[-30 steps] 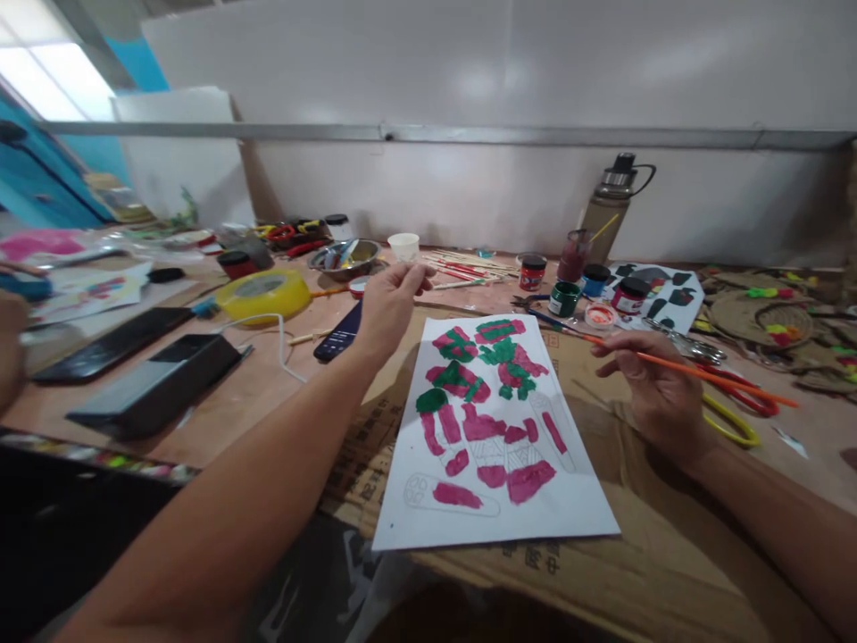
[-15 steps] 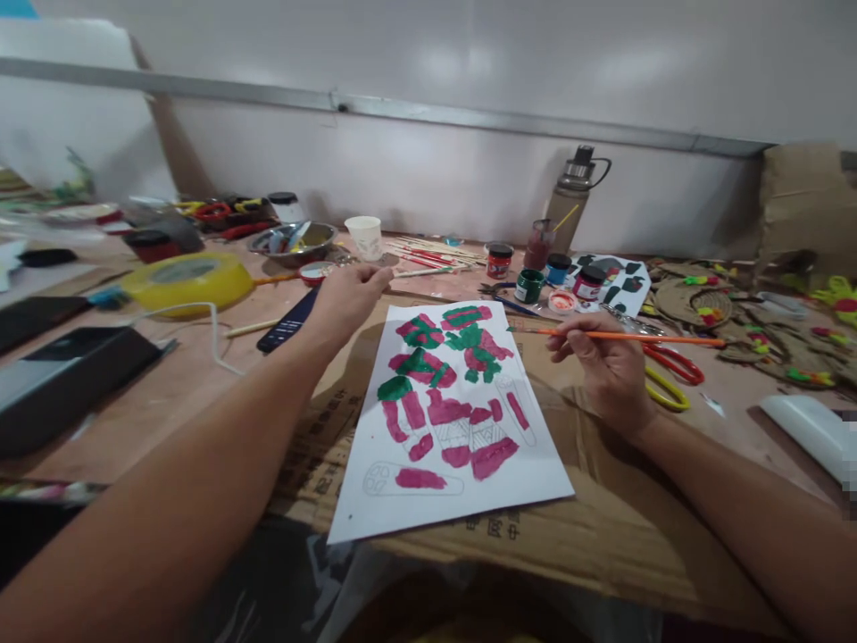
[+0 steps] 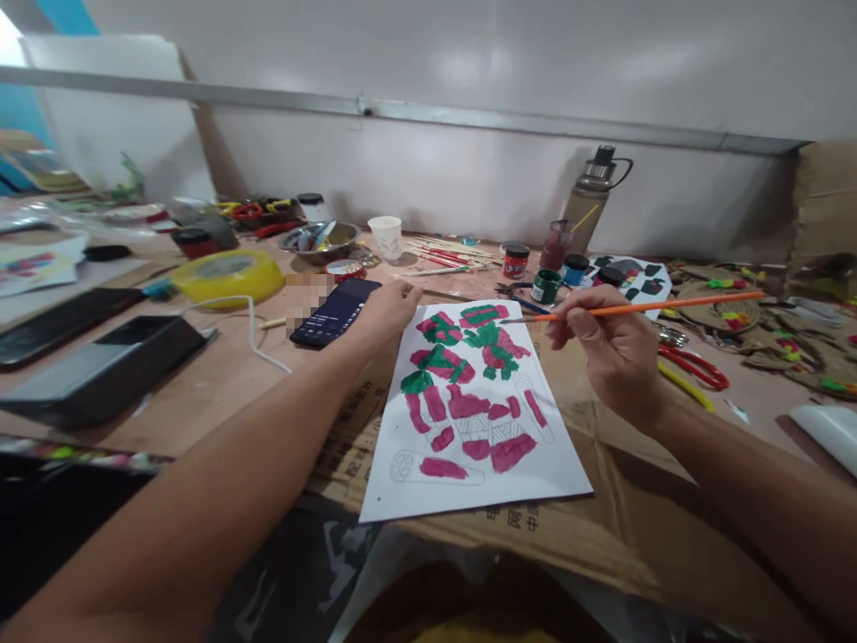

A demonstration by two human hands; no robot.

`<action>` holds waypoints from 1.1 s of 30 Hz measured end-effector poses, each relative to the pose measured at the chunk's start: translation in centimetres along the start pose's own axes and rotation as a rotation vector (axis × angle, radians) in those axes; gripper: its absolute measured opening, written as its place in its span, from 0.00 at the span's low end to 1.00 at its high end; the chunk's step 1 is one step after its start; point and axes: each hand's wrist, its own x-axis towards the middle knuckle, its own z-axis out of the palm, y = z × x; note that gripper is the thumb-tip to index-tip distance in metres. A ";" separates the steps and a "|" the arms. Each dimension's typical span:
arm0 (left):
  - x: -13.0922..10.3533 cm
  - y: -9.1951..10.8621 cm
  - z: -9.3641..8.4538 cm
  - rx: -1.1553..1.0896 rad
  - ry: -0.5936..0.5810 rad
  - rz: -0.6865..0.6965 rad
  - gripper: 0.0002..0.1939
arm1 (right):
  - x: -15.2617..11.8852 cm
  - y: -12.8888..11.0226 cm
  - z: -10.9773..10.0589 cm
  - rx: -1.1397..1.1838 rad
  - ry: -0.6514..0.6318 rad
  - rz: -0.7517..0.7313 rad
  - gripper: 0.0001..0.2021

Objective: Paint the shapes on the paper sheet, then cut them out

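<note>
A white sheet of paper [image 3: 402,491] with magenta and green painted patches and pencil outlines lies on a piece of cardboard [image 3: 622,545]. My right hand [image 3: 612,348] pinches an orange paintbrush [image 3: 676,304], its dark tip over the sheet's upper right corner. I cannot tell whether the tip touches the paper. By the upper left corner is my left hand [image 3: 395,308], fingers bent and close together; what is under them is hidden. A dark phone [image 3: 335,313] lies left of that hand. An uncapped green paint jar [image 3: 546,286] stands behind the sheet.
At the back stand a paper cup [image 3: 386,239], a metal bowl [image 3: 318,241], a red paint jar [image 3: 515,260] and a tall bottle [image 3: 593,201]. Yellow tape [image 3: 228,275] and a white cable [image 3: 253,330] are left. Red-handled scissors [image 3: 696,366] lie right, near woven pieces [image 3: 713,304].
The view has shifted left. My left hand has moved right to the sheet's upper left corner, uncovering more of the phone. The brush tip has come in over the sheet's upper right corner.
</note>
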 end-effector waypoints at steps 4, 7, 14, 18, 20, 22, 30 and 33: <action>0.1 -0.3 0.2 0.003 -0.031 -0.013 0.13 | -0.5 0.7 0.8 0.016 0.014 0.053 0.19; 0.4 -0.5 0.3 0.019 -0.034 -0.030 0.15 | -0.9 1.6 0.6 0.029 0.048 0.082 0.18; 0.8 -1.3 0.9 -0.015 -0.004 0.008 0.15 | -0.9 2.3 -0.8 0.009 0.122 0.078 0.15; 0.7 -0.9 -0.3 -0.038 0.043 0.006 0.12 | -0.9 2.3 -1.0 -0.013 0.127 0.064 0.16; 0.9 -0.9 -1.6 -0.058 0.084 -0.020 0.12 | -0.9 2.3 -1.0 -0.017 0.131 0.057 0.16; 1.2 -1.1 -3.0 -0.104 0.168 -0.061 0.10 | -0.8 2.3 -1.0 -0.010 0.130 0.056 0.16; 1.1 -0.9 -3.0 -0.160 0.212 0.026 0.11 | -1.0 2.1 -1.3 -0.010 0.120 0.060 0.17; 0.7 -0.2 -1.2 -0.099 0.078 0.037 0.13 | -1.3 1.8 -1.3 -0.032 0.031 0.068 0.19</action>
